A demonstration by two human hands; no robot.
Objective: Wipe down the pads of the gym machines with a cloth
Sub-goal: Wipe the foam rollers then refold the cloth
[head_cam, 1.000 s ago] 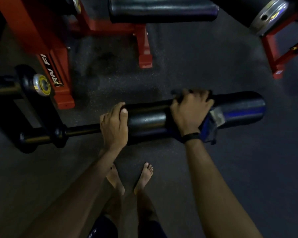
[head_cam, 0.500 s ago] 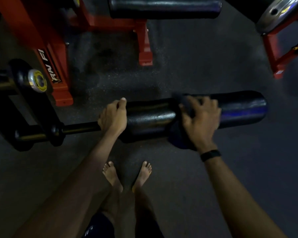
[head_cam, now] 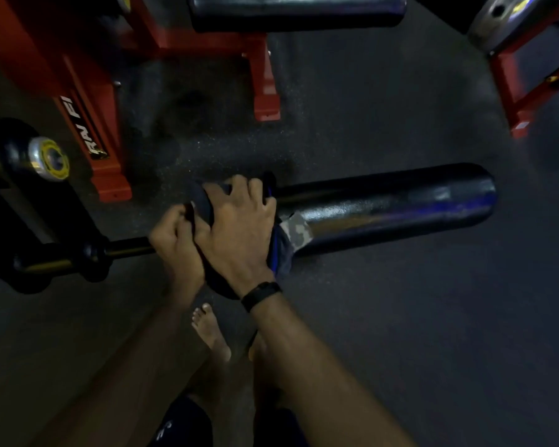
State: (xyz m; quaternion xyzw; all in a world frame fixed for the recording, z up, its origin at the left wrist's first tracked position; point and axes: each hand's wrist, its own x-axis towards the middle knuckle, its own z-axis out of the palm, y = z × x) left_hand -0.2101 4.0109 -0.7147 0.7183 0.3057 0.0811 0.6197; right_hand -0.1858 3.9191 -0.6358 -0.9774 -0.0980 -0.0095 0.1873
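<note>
Looking down, we see a long black cylindrical roller pad (head_cam: 384,208) lying level across the view, fixed on a thin black steel bar (head_cam: 128,245) that runs left into a black machine arm (head_cam: 29,201). Our right hand (head_cam: 239,227) lies spread over the left end of that pad, its fingers curled over a dark blue cloth (head_cam: 279,253) and pressing the cloth against the vinyl; a paler patterned corner of the cloth sticks out just right of the wrist. A black wristband (head_cam: 261,295) sits on that wrist. Our left hand (head_cam: 175,243) grips the bar right where the pad begins, fingers wrapped round it, touching the right hand. Beyond the pad stand a red steel machine frame (head_cam: 88,101) and a black padded seat cushion (head_cam: 297,11). Bare feet (head_cam: 210,330) stand on the dark speckled rubber floor (head_cam: 417,317) below the hands. We see no containers here.
</note>
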